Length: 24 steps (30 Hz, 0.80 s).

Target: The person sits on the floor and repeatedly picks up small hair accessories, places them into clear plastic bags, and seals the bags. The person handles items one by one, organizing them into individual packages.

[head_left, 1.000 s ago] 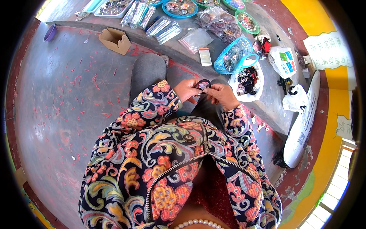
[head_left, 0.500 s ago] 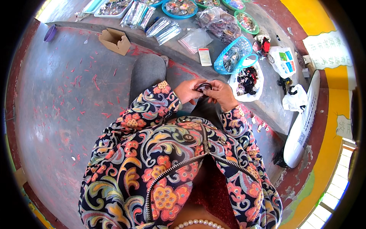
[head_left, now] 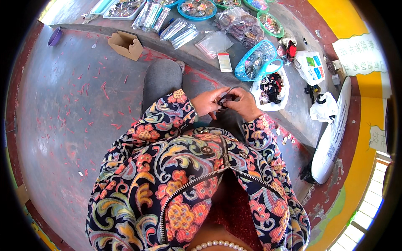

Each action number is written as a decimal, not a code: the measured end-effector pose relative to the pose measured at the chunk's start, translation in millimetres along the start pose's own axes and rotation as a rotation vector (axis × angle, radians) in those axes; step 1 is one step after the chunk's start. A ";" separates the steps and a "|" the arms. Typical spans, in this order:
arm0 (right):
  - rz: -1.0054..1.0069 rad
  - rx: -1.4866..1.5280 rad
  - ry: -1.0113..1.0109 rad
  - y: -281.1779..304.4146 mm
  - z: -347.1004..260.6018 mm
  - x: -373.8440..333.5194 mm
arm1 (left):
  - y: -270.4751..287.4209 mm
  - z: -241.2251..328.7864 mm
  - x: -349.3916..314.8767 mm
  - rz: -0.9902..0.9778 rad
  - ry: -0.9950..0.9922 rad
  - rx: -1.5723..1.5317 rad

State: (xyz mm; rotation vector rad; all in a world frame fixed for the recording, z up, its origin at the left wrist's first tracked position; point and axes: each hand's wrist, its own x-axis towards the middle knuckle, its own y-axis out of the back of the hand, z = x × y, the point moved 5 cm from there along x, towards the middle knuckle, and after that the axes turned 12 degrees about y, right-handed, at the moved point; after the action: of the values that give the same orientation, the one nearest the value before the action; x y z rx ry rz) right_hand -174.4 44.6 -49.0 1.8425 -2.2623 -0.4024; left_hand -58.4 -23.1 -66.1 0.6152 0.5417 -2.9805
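Note:
Both my hands meet over my lap, working on a small dark looped band (head_left: 222, 99). My left hand (head_left: 206, 103) closes its thumb and fingers on the band's left side. My right hand (head_left: 245, 104) pinches the other side with bent fingers. Most of the band is hidden by the fingers, and its exact kind cannot be made out. Just right of my right hand, a white bag (head_left: 279, 103) holds a tangle of dark and red small pieces. Behind it, a blue plastic basket (head_left: 241, 69) is tipped, with small items inside.
A card-topped clear packet (head_left: 225, 62) and clear bags (head_left: 209, 44) lie ahead on the raised ledge. Beyond are wrapped bundles (head_left: 180, 34) and a blue round tray (head_left: 181, 10). An open cardboard box (head_left: 125, 45) stands ahead left. Red scraps (head_left: 104, 88) litter the floor.
The band showed as a rounded loop between my hands; now it is bunched and more covered. My right hand's fingers have curled over it, while the left hand has shifted slightly.

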 end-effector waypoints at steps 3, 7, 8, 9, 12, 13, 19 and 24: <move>-0.051 0.115 -0.095 -1.6 4.2 -1.9 | -2.0 4.1 -1.7 0.011 -0.005 0.009; -0.045 0.319 -0.183 -7.7 1.6 -5.3 | 3.4 -7.8 5.3 0.024 -0.045 0.039; -0.033 0.275 -0.125 -6.7 0.7 -4.5 | 3.5 -7.8 5.5 0.028 -0.047 0.041; -0.021 0.232 -0.067 -6.1 1.1 -4.0 | 4.3 -8.0 5.4 0.042 -0.039 0.002; 0.021 0.205 -0.075 -5.7 1.2 -4.5 | 4.7 -5.5 3.8 0.078 -0.033 -0.073; 0.036 0.212 -0.107 -5.4 1.4 -4.7 | 4.6 -5.0 4.3 0.086 -0.045 -0.071; 0.192 0.298 -0.247 8.0 7.0 -8.7 | 17.0 1.9 -1.5 0.251 -0.145 -0.159; 0.384 0.495 -0.285 17.2 5.0 -13.2 | 34.2 20.3 -17.5 0.827 -0.459 0.396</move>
State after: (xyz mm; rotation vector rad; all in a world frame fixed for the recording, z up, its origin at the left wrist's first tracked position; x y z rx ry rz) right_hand -189.2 61.2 -47.8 1.5453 -3.0531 -0.0384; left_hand -45.8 -62.6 -53.0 0.0908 -0.2887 -2.2895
